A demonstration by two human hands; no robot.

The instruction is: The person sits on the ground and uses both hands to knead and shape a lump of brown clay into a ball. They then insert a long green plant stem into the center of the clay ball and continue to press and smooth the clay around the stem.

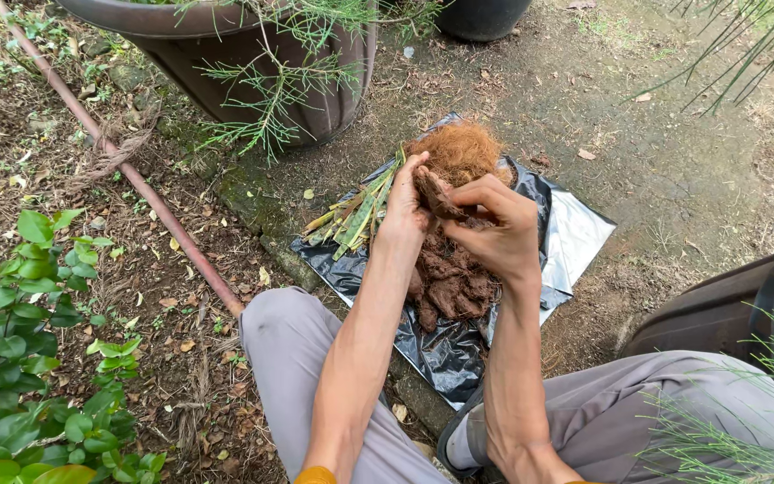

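Gripping one fibrous brown husk chunk between your left hand and right hand, both clenched on it, over the crinkled black plastic sheet's middle, above lumpy husk pieces.

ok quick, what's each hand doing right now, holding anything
Left hand: closed on one end of the brown husk piece.
Right hand: closed on the same husk piece, from the other side.

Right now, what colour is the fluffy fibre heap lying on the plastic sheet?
Orange-brown, seen in the head view: the fluffy fibre heap on the black plastic sheet.
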